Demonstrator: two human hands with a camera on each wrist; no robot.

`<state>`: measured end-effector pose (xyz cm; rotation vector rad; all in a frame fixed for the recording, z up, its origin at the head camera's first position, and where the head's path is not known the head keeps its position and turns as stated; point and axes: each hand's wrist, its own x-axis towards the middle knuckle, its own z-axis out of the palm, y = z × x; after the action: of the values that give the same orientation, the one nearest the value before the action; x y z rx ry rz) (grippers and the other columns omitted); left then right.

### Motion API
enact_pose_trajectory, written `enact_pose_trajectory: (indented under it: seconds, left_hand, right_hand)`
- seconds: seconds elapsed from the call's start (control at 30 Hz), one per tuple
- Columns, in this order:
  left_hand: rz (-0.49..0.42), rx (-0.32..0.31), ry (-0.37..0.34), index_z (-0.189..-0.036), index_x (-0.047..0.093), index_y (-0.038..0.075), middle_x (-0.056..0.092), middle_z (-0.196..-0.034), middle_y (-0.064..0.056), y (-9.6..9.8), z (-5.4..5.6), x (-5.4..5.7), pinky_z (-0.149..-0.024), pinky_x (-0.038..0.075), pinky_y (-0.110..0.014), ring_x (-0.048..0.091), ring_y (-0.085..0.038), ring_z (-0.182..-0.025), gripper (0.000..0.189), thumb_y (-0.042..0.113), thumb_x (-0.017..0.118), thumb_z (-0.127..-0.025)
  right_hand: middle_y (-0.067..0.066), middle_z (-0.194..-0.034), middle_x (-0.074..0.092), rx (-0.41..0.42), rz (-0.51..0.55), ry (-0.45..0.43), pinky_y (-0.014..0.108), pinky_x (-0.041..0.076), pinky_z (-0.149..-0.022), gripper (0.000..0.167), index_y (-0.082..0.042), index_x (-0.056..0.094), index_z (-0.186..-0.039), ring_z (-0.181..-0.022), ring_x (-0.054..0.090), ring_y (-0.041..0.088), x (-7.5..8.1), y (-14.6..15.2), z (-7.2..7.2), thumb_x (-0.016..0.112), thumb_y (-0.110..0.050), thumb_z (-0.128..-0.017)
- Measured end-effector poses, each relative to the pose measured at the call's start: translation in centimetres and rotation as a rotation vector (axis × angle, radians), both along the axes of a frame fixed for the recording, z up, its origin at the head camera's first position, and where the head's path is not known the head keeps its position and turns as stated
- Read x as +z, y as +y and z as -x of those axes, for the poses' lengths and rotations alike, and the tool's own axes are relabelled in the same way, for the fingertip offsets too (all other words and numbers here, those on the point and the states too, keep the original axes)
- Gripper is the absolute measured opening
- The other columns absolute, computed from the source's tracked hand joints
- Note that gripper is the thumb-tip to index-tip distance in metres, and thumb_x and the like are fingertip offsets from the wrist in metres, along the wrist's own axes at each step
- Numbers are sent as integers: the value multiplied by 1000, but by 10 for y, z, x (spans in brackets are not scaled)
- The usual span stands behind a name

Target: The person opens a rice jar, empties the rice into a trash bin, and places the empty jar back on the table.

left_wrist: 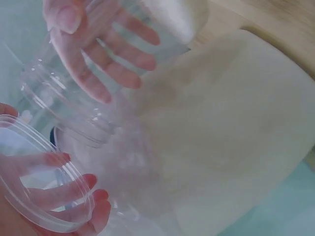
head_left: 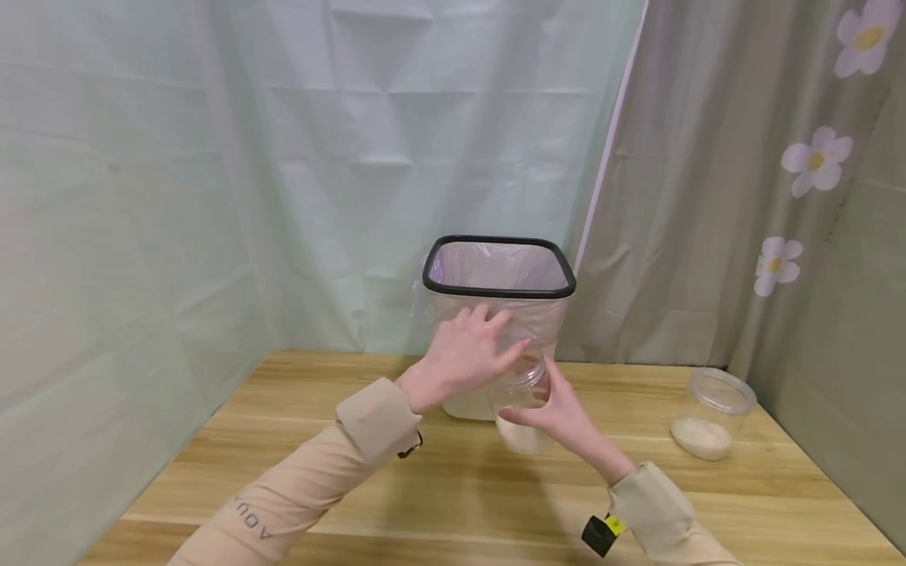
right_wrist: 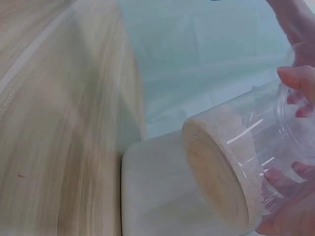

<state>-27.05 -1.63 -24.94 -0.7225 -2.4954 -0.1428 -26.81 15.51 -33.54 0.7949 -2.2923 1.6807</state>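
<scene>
In front of a pale bin, my right hand grips a clear plastic jar by its side. White grains lie in the jar's bottom. The right wrist view shows the jar tilted, its base facing that camera and raised off the table. My left hand is just beyond the jar's mouth and holds a round clear lid. Its fingers show through and past the lid in the left wrist view. Lid and jar neck are apart there.
The bin has a black rim and a thin plastic liner. Another clear jar, low with white grains, stands at the table's right. Curtains hang close behind the wooden table and along both sides.
</scene>
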Motion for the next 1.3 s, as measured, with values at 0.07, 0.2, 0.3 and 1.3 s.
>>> enact_pose_trajectory:
  seconds: [0.07, 0.2, 0.3, 1.3]
  left_hand:
    - [-8, -3, 2, -114, 53, 16, 52, -98, -8, -4, 1, -3, -56, 46, -40, 54, -26, -83, 46, 52, 36, -90]
    - [-20, -27, 55, -114, 53, 16, 52, -95, -7, -10, 2, -6, -54, 46, -39, 53, -25, -80, 40, 45, 40, -89]
    - [-20, -50, 98, -115, 53, 15, 53, -94, -8, -14, 3, -7, -53, 46, -39, 52, -25, -78, 39, 41, 42, -88]
    - [6, 34, 34, -110, 58, 13, 51, -79, -5, -80, 1, -65, -41, 36, -32, 49, -22, -63, 38, 37, 47, -83]
  right_hand:
    - [17, -121, 47, 1, -2, 0, 51, 35, -87, 79, -9, 36, -131, -108, 46, 31, 1, 0, 0, 80, -7, -66]
    - [21, -120, 47, 2, 2, -8, 51, 35, -87, 79, -4, 34, -131, -107, 47, 32, 1, 1, 0, 79, -7, -66]
    - [23, -118, 47, -11, 12, -17, 51, 36, -87, 78, -1, 34, -130, -105, 48, 33, 1, 3, 0, 79, -6, -66]
    - [19, -118, 50, -82, -13, -17, 50, 38, -85, 79, -6, 35, -131, -103, 51, 34, 3, 22, 0, 80, -11, -66]
